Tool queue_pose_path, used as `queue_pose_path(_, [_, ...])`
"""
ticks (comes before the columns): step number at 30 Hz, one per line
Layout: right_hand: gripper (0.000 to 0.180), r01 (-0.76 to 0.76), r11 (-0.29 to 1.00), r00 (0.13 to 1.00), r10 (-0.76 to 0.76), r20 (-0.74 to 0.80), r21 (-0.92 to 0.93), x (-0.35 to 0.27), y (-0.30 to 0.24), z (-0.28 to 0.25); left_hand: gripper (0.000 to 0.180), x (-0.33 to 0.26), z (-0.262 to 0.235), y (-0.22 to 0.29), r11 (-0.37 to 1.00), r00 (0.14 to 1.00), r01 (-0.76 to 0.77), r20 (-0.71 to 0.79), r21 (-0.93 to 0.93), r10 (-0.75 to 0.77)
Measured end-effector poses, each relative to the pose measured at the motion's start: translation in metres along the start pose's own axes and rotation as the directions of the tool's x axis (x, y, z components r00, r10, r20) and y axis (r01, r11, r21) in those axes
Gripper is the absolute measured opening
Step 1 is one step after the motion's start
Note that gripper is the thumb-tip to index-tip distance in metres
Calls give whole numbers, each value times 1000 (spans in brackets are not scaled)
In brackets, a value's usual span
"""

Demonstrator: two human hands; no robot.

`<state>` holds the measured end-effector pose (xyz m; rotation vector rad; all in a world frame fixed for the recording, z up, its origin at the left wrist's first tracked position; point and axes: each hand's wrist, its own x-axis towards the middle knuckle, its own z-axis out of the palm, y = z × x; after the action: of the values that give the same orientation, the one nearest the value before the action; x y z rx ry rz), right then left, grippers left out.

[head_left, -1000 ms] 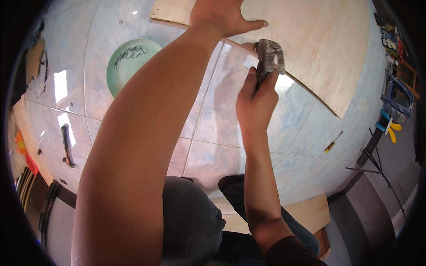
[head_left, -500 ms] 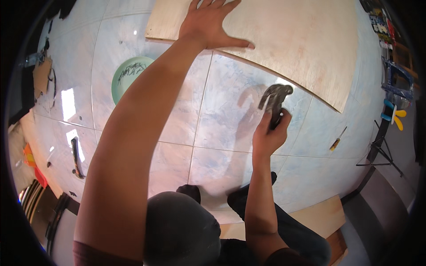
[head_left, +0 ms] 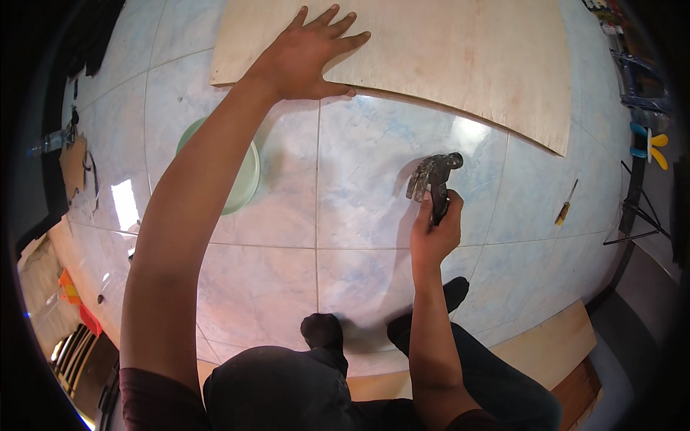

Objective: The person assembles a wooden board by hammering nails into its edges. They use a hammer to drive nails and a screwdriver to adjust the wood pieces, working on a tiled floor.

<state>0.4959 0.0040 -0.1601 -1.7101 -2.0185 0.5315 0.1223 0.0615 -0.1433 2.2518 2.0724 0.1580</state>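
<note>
My left hand lies spread near the front left edge of a large pale wooden board, with its thumb reaching over the front edge. In my right hand is a dark claw hammer, gripped close below the head. The hammer is in front of the board and apart from it, and its shadow falls on the tiles. A pale green plastic dish rests on the floor, partly hidden behind my left forearm; what lies in it is out of sight now.
A screwdriver with a yellowish handle lies on the tiled floor to the right. Beyond it stand a black metal stand and a blue and yellow propeller-shaped thing. A piece of brown cardboard is at the far left.
My left hand has shifted left along the board, its fingers still spread. The hammer has come slightly lower and nearer to me in my right hand. The whole view has turned a little.
</note>
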Motion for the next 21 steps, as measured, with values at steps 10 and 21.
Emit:
queue_pose_path(10, [39, 16, 1000, 1000, -16, 26, -18, 0, 3, 8, 82, -8, 12, -2, 997, 986, -62, -161, -43, 54])
queue_pose_path(21, [34, 132, 981, 991, -129, 34, -140, 7, 0, 6, 73, -9, 9, 9, 995, 984, 0, -175, -102, -18])
